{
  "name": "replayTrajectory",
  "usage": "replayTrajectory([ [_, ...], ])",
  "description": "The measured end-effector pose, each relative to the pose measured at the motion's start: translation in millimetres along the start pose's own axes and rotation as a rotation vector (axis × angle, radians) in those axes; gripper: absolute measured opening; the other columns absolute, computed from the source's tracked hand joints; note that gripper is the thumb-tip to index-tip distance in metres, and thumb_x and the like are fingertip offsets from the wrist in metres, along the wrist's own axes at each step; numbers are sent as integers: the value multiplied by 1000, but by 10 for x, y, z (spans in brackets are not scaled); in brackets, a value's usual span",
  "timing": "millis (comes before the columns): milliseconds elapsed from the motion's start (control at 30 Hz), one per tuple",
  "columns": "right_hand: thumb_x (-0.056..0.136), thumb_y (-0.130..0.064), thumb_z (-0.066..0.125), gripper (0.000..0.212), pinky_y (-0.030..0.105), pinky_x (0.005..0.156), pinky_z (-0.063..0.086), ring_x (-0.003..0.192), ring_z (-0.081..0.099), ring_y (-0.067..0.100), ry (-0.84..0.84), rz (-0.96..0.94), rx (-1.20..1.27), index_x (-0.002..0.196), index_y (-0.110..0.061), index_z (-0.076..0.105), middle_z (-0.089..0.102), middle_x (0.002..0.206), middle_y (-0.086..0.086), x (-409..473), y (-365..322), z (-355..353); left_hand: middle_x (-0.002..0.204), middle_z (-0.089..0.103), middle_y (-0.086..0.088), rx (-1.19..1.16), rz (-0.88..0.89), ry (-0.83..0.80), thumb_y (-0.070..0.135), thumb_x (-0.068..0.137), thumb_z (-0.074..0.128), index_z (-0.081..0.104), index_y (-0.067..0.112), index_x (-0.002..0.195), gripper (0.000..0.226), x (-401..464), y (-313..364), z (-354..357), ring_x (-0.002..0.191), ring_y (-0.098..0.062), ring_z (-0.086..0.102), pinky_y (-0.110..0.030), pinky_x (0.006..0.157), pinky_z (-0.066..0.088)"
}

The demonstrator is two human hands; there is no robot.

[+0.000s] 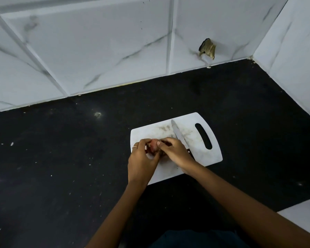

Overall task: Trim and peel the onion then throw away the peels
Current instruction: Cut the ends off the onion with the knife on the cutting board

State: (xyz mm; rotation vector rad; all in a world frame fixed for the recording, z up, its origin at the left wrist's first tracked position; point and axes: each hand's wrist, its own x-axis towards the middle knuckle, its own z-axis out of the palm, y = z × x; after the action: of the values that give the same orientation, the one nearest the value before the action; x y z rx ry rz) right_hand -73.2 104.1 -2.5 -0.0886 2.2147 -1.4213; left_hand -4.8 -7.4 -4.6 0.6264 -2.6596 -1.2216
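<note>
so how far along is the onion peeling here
Cutting looks paused or done: the knife lies on the cutting board. In hand: left hand and right hand both work the onion, apparently peeling. Left: finishing and binning peels; no bin shows.

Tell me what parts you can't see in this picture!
- Head view: most of the onion is covered by the left hand and right hand; how much is peeled can't be told.
- Knife handle: mostly under the right hand.
- Cutting board: near part behind hands.
</note>
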Motion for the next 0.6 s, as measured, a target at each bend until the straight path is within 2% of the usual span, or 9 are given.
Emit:
replayTrajectory([
  [67, 90, -23, 62, 28, 25, 86, 52, 104, 60, 14, 55, -13, 84, 115, -11, 63, 64, 113, 4, -25, -26, -30, 109, 59, 6, -116, -4, -4, 34, 77, 74, 53, 26, 112, 42, 13, 27, 23, 93, -7, 60, -31, 77, 54],
  [200, 83, -20, 69, 22, 40, 93, 53, 110, 59, 16, 103, -23, 208, 104, -24, 63, 63, 111, -5, -76, -55, -137, 107, 59, 15, -289, -14, 0, 33, 77, 75, 49, 27, 109, 42, 36, 142, 96, 97, -4, 62, -28, 78, 53],
  [333, 79, -12, 73, 30, 28, 90, 52, 105, 59, 14, 159, -99, 91, 106, -18, 61, 65, 110, -3, -113, -50, -198, 107, 55, 20, -299, 8, -39, 26, 79, 74, 46, 29, 117, 47, 65, 156, 177, 101, -3, 58, -15, 79, 46],
  [433, 76, -9, 76, 34, 19, 83, 52, 98, 61, 12, 188, -160, 13, 107, -13, 61, 65, 108, 1, -139, 12, -162, 119, 56, 9, -267, 19, -81, 19, 79, 72, 49, 25, 128, 55, 78, 93, 230, 107, -6, 55, -12, 86, 43],
  [533, 75, -6, 76, 34, 17, 80, 53, 95, 62, 12, 213, -197, 0, 105, -12, 61, 65, 108, 5, -163, 79, -120, 124, 55, 4, -207, 66, -106, 13, 79, 71, 52, 22, 130, 54, 52, 44, 241, 109, -6, 51, -1, 83, 36],
  [600, 76, -7, 76, 33, 18, 82, 53, 97, 62, 13, 195, -210, -14, 106, -12, 62, 64, 109, 5, -169, 80, -123, 125, 56, 6, -221, 70, -111, 14, 80, 71, 51, 23, 130, 54, 34, 24, 236, 109, -4, 52, -4, 87, 38],
])
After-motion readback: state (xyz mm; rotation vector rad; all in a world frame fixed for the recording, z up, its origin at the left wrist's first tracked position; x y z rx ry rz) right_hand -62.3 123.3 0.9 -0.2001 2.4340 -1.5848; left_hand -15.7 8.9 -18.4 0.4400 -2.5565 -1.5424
